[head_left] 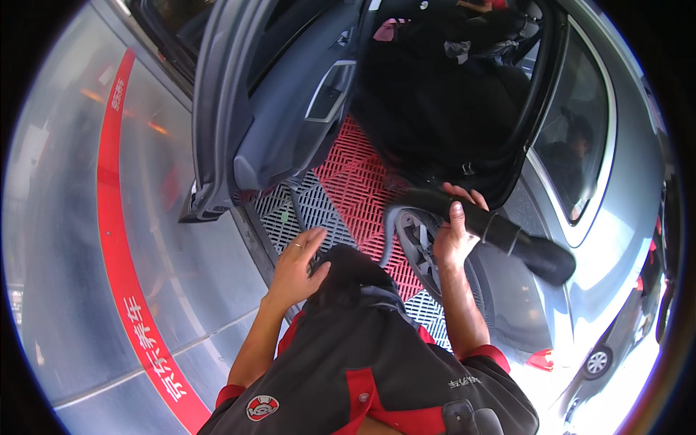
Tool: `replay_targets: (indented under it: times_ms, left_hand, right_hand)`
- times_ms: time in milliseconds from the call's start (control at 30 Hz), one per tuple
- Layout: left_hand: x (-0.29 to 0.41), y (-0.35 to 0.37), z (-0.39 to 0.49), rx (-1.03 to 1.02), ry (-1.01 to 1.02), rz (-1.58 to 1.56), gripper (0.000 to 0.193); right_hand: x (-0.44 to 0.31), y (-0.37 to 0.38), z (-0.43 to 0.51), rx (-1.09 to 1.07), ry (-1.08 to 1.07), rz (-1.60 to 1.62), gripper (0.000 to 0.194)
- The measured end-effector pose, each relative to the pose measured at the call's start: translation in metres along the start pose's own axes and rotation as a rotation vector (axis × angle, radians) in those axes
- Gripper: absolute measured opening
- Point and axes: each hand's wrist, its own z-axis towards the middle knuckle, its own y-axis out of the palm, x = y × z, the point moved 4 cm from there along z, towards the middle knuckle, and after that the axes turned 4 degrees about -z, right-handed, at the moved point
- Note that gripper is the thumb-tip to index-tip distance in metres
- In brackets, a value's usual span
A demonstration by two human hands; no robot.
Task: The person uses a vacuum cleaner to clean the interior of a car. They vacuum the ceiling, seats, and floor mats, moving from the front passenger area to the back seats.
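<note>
My right hand (457, 234) is wrapped around a black vacuum cleaner wand (492, 225), its thumb lying along the top. The wand's wider black nozzle (549, 263) points right, towards the silver car body (614, 201). From the other end a grey hose (389, 234) bends down to the floor. My left hand (299, 266), with a ring on one finger, is held in front of my body with nothing in it and its fingers slightly apart. Ahead is the car's open rear door (296, 119), beside the dark rear doorway (440, 109), where details are hard to make out.
Underfoot are red and grey plastic grating tiles (361, 163). The rear wheel (421, 244) is close by my right arm. A metal wall panel (157, 228) with a red stripe bearing writing runs along the left. Another person's arm (478, 6) shows inside the car.
</note>
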Motion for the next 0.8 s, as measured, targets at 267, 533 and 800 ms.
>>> replay_targets:
  times_ms: [267, 533, 800]
  left_hand:
    - [0.025, -0.028, 0.07, -0.147, 0.0, -0.056, 0.064]
    - [-0.016, 0.013, 0.101, -0.742, -0.515, 0.127, 0.039]
    - [-0.081, 0.092, 0.173, -1.019, -0.649, -0.245, 0.068]
  right_hand:
    - [0.012, 0.102, -0.049, -0.479, 0.726, 0.664, 0.053]
    - [0.138, 0.052, 0.004, 0.247, 1.099, 0.328, 0.035]
    - [0.23, -0.008, 0.076, 0.384, 1.134, 0.348, 0.027]
